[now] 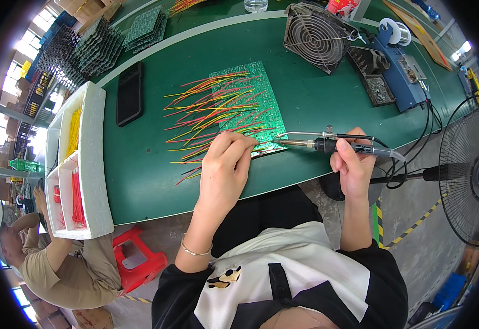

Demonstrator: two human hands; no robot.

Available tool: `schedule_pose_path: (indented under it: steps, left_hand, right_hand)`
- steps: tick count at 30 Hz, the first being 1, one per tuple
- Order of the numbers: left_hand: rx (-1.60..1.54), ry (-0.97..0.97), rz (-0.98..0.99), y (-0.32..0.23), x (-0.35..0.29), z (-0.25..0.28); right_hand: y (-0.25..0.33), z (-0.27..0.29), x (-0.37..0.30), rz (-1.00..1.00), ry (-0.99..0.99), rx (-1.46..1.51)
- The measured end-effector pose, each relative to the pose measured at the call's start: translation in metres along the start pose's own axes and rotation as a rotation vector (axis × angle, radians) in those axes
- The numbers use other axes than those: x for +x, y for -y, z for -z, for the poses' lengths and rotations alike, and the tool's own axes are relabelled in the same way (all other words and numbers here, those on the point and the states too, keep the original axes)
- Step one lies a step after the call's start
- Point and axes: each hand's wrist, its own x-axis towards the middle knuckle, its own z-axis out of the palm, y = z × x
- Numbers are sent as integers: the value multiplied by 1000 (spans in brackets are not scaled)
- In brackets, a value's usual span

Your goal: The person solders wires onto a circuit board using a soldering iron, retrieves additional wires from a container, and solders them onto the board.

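Note:
A green circuit board [269, 101] lies on the green tabletop, with rows of red, yellow and black wires [206, 109] sticking out past its left side. At the board's near end, my left hand [224, 164] is closed in a pinch over the wires. Whatever lies between its fingertips is hidden. My right hand [354, 162] grips a soldering iron [327, 145] with a dark handle and a thin metal feed tube [305, 134] along its top. The iron's tip points left and reaches the board just right of my left fingertips.
A white foam box [100, 181] of wires and a black phone [129, 93] are at left. Far right stand a grilled fan [319, 38] and a blue device [401, 74] with a solder spool [395, 33]. Cables hang beside a floor fan [469, 175]. Another person [69, 268] sits left.

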Motion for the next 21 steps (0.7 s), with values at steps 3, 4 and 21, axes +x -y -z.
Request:
schedule_pose_path:
  steps: [3,4,21]
  left_hand:
    - [-1,9,3,0,2,0]
    - [-28,18,28,-1,2,0]
    - [-22,15,3,1,3,0]
  right_hand:
    - [-1,1,1,3,-4,-3]
    - [-1,0,1,3,-4,-4]
    - [-1,0,1,1,-8,-6]
